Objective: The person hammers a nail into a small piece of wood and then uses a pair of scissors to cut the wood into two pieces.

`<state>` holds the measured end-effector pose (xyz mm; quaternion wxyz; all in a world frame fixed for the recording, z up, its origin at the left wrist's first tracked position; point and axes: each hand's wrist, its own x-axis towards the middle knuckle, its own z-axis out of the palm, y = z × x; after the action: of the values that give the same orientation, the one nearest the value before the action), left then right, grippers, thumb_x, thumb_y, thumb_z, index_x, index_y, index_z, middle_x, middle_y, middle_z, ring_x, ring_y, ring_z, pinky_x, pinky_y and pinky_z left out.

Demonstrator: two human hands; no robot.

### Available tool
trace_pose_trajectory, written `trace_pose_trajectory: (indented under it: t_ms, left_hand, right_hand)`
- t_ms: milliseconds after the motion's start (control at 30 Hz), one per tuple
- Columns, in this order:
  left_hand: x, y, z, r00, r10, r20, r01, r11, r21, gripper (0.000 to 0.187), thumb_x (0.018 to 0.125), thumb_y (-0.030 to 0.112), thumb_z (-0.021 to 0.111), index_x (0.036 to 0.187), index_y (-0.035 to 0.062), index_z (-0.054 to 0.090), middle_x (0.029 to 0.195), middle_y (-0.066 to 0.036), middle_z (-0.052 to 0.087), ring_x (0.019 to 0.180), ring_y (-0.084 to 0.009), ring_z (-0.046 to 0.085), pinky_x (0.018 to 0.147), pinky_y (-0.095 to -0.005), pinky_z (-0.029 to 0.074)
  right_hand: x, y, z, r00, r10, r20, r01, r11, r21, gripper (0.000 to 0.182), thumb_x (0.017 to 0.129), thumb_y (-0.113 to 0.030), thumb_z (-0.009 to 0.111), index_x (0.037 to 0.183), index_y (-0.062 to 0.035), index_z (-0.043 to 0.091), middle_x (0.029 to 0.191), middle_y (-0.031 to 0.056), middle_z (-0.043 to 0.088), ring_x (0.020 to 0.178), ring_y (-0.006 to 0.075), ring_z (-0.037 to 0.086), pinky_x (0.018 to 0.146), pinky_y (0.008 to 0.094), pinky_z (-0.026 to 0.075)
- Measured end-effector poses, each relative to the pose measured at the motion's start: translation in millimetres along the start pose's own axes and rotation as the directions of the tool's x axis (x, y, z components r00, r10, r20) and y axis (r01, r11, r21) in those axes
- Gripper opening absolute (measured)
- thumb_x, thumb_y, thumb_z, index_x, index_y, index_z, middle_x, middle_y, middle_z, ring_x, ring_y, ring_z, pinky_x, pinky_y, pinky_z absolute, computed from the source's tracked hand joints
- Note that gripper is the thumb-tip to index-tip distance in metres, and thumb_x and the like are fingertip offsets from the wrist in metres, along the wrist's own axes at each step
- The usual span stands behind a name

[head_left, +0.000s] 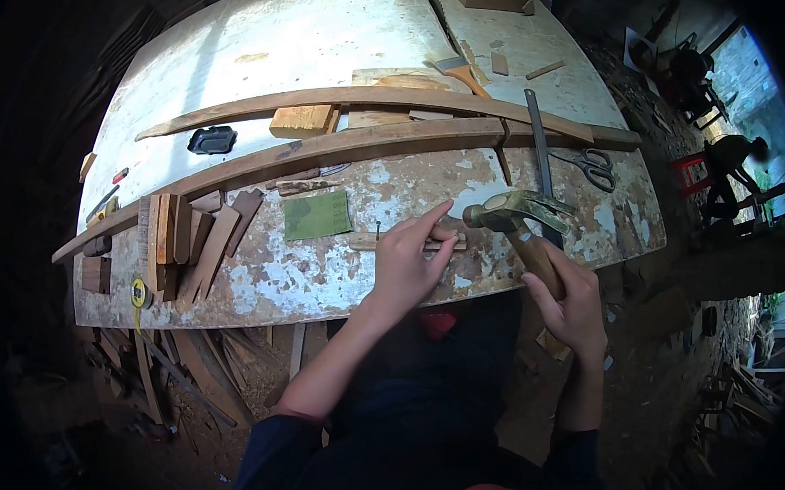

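My right hand (570,303) is wrapped round the wooden handle of a claw hammer (538,260). The hammer's metal head is tilted up over the table's front part, with its claw to the right. My left hand (411,257) is bent over a short wood strip (363,241), thumb and fingers drawn towards each other. Whatever lies between those fingertips is too small to make out. Just left of this hand a nail (378,229) stands upright by the strip. A green sandpaper sheet (318,215) lies flat further left.
Two long curved wooden pieces (353,142) span the worn table (272,290). Scissors (592,170), a dark metal bar (540,142) and a paintbrush (464,71) lie to the right and back. Wood blocks (173,237) and a tape measure (141,293) are at left. A person (731,164) is in the right background.
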<state>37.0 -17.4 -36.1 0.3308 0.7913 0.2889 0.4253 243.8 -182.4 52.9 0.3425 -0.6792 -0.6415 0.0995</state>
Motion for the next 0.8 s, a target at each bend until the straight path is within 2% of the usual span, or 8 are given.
trace_pose_trajectory:
  t_ms: [133,233,333,433,633,667,767,800]
  left_hand:
    - [-1,-1,0,1.000,-0.008,0.013,0.008,1.000,-0.018,0.058,0.086,0.006,0.087,0.142,0.0068,0.073,0.091,-0.009,0.081,0.087,-0.0269,0.079,0.079,-0.0373,0.061]
    - [-1,-3,0,0.999,0.028,0.025,-0.028,1.000,0.005,0.069,0.085,0.008,0.090,0.149,0.0055,0.067,0.098,-0.012,0.081,0.091,-0.0285,0.079,0.082,-0.0387,0.062]
    - [1,2,-2,0.995,0.101,0.016,-0.101,0.995,0.016,0.090,0.082,0.012,0.094,0.162,0.0052,0.053,0.106,-0.016,0.079,0.097,-0.0321,0.079,0.086,-0.0412,0.062]
    - [-2,1,-9,0.986,-0.011,0.167,-0.011,0.991,0.131,0.110,0.080,0.014,0.097,0.171,0.0059,0.038,0.108,-0.017,0.077,0.101,-0.0357,0.077,0.089,-0.0435,0.062]
    - [1,0,-9,0.983,-0.040,0.179,0.027,0.997,0.070,0.116,0.079,0.009,0.097,0.174,0.0060,0.031,0.104,-0.017,0.077,0.099,-0.0374,0.077,0.089,-0.0445,0.062]
    - [3,0,-8,0.983,-0.036,0.180,0.022,0.997,0.077,0.116,0.079,0.009,0.096,0.174,0.0059,0.031,0.104,-0.016,0.077,0.099,-0.0373,0.077,0.089,-0.0444,0.062]
    - [0,0,-10,0.982,-0.042,0.186,0.025,0.995,0.094,0.117,0.078,0.008,0.096,0.175,0.0058,0.030,0.104,-0.016,0.078,0.098,-0.0371,0.078,0.089,-0.0444,0.062]
    - [0,-1,-9,0.982,-0.041,0.186,0.023,0.995,0.095,0.117,0.078,0.008,0.097,0.175,0.0057,0.030,0.104,-0.016,0.078,0.098,-0.0370,0.078,0.089,-0.0444,0.062]
  right_hand:
    - [-2,1,1,0.996,0.011,0.088,-0.005,0.998,-0.063,0.049,0.098,-0.013,0.082,0.143,0.0005,0.068,0.115,0.0267,0.079,0.101,0.0442,0.079,0.084,0.0444,0.062]
    - [0,2,-5,0.998,-0.057,-0.020,0.056,0.998,-0.035,0.048,0.098,-0.011,0.082,0.141,0.0034,0.068,0.114,0.0268,0.079,0.100,0.0431,0.080,0.084,0.0422,0.062]
    - [-10,3,-5,0.985,-0.003,-0.173,0.016,0.997,0.078,0.049,0.098,-0.012,0.081,0.141,0.0058,0.067,0.113,0.0274,0.079,0.099,0.0420,0.081,0.085,0.0405,0.062]
    - [-17,-2,-3,0.974,0.082,-0.211,-0.049,0.986,0.160,0.049,0.098,-0.012,0.082,0.141,0.0071,0.067,0.112,0.0280,0.079,0.100,0.0411,0.081,0.085,0.0398,0.062]
    - [-15,1,11,0.998,0.066,0.023,-0.066,0.997,0.032,0.047,0.098,-0.012,0.081,0.139,0.0071,0.067,0.110,0.0271,0.079,0.096,0.0409,0.081,0.084,0.0401,0.062]
    - [-14,-2,9,0.997,0.000,-0.071,0.001,1.000,0.013,0.046,0.098,-0.012,0.081,0.138,0.0078,0.067,0.108,0.0273,0.079,0.094,0.0402,0.082,0.083,0.0400,0.062]
    - [-25,-6,2,0.964,0.163,-0.212,-0.132,0.979,0.153,0.047,0.098,-0.012,0.081,0.137,0.0084,0.067,0.107,0.0280,0.079,0.095,0.0396,0.082,0.083,0.0399,0.062]
    - [-26,-3,5,0.953,0.159,-0.258,-0.113,0.976,0.185,0.046,0.097,-0.011,0.081,0.137,0.0088,0.067,0.107,0.0288,0.079,0.096,0.0392,0.082,0.082,0.0398,0.062]
